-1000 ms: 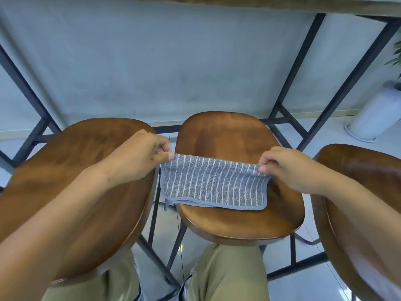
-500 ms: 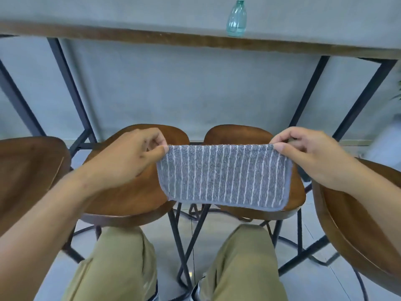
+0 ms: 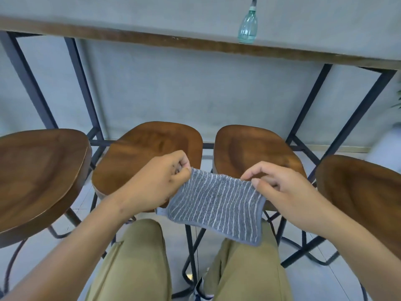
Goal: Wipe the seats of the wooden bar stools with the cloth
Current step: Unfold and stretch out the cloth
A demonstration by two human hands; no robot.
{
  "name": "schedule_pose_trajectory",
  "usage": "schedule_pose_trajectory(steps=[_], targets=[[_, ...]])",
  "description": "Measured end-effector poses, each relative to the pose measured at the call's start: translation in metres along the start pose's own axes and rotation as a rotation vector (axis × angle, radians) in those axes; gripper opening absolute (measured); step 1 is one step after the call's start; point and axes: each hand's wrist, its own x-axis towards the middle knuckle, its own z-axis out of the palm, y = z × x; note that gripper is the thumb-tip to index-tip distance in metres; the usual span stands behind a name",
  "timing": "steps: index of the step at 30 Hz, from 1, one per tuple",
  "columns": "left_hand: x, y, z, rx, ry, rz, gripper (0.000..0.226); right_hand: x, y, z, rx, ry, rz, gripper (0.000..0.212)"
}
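Note:
Several wooden bar stools stand in a row under a high table: a far left stool (image 3: pixel 36 170), a middle left stool (image 3: pixel 149 148), a middle right stool (image 3: pixel 249 148) and a far right stool (image 3: pixel 364 192). A grey cloth with white stripes (image 3: pixel 217 205) hangs in the air in front of the gap between the two middle stools, above my knees. My left hand (image 3: pixel 158 183) pinches its upper left corner. My right hand (image 3: pixel 280 190) pinches its upper right corner. The cloth touches no seat.
The high table (image 3: pixel 195 44) has a wooden edge and black metal legs (image 3: pixel 84 83) that run between the stools. A clear green bottle (image 3: pixel 248 27) stands on the table. A grey wall is behind the stools. My legs in khaki trousers (image 3: pixel 138 261) are below.
The cloth was lifted off the middle stool seat and held up stretched. Now my hands are closer together and lower, and the cloth sags. The view has pulled back and shows more stools.

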Motion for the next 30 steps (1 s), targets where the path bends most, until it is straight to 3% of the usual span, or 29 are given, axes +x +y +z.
schedule_pose_trajectory(steps=[6,16,21,25,28,30], targets=[[0.001,0.009,0.020,-0.093,-0.062,0.059,0.018,0.007,-0.020,0.027,0.032,0.028,-0.046,0.014],[0.034,0.006,0.030,-0.321,-0.124,0.121,0.019,0.044,-0.018,0.042,0.096,0.063,0.017,0.025],[0.083,-0.009,0.024,-0.395,-0.116,0.083,0.024,0.093,-0.009,0.041,0.155,0.112,0.002,0.024],[0.137,-0.029,0.010,-0.454,-0.084,0.074,0.028,0.148,-0.002,0.038,0.194,0.117,-0.026,0.047],[0.180,-0.050,0.004,-0.516,-0.080,0.068,0.035,0.197,0.007,0.034,0.359,0.134,0.002,0.057],[0.208,-0.065,0.000,-0.500,-0.095,0.028,0.040,0.223,0.011,0.033,0.214,0.182,-0.023,0.051]])
